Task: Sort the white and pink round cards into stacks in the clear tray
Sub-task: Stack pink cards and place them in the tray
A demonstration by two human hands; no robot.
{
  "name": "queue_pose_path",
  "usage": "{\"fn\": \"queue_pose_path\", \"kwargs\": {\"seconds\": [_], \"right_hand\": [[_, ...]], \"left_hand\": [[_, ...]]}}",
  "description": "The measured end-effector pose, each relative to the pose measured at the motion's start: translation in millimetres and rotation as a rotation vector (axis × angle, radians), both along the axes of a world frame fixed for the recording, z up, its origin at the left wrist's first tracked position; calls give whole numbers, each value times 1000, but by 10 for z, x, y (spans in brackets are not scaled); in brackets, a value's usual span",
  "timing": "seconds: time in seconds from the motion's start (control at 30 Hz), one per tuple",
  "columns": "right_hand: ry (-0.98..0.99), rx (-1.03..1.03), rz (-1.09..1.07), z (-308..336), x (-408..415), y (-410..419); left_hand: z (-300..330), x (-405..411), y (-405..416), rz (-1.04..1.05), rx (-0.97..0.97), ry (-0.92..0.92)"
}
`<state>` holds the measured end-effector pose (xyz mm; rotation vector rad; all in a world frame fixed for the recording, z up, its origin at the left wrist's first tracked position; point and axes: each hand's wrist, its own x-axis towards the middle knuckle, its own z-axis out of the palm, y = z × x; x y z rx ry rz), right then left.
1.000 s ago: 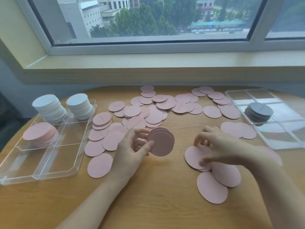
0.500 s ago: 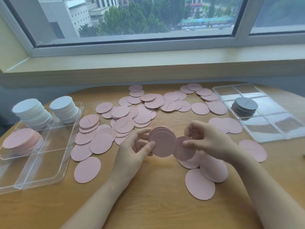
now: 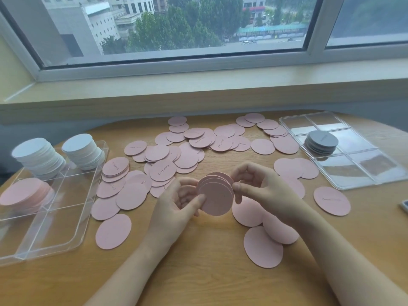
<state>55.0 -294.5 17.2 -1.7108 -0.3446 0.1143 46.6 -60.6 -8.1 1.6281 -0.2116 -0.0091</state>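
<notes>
Pink round cards [image 3: 189, 151] are lying scattered in overlapping drifts across the middle and far side of the wooden tabletop [image 3: 198, 272], with more spreading under and beside the right forearm, some showing small script and others lying blank. At the left edge the clear tray [image 3: 53, 244] is already holding two leaning stacks of white cards [image 3: 39, 157] in its far compartments and one low pink stack [image 3: 24, 195] in the compartment just in front of them, while its near compartments are standing bare. A second clear tray [image 3: 357, 180] on the right is carrying a small grey stack [image 3: 321, 142]. Between the two hands, a held bundle of pink cards [image 3: 217, 195] is standing on edge, its flat face turned toward the camera and its layers fanning slightly out of line. The left hand [image 3: 176, 208] is gripping this bundle, thumb lying across the near face and fingers curling behind. The right hand [image 3: 262, 191] is pinching the bundle's right rim with its fingertips [image 3: 239, 187], apparently squaring the edges or adding a card. For the coming move, the pink stack in the tray is lying well to the left of the bundle, on the left hand's side, so that hand is the nearer carrier.
</notes>
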Motion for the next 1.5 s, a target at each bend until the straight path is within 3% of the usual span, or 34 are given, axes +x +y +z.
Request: {"fn": "queue_pose_path", "kwargs": {"seconds": [0.07, 0.13, 0.2, 0.37, 0.8, 1.2, 1.5], "right_hand": [[-56, -217, 16, -17, 24, -85], [-139, -597, 26, -53, 58, -213], [-123, -852, 76, -59, 68, -319], [-46, -914, 95, -43, 82, -357], [-65, -659, -100, -91, 97, -257], [38, 94, -104, -68, 69, -130], [50, 91, 26, -85, 15, -30]], "left_hand": [[1, -8, 5, 3, -6, 7], [-8, -7, 12, 25, -12, 7], [-13, 5, 19, 55, -24, 8], [-6, 15, 21, 78, -41, 10], [22, 5, 26, 44, -37, 12], [32, 1, 36, 5, 0, 12], [-17, 23, 47, -30, 13, 55]]}}
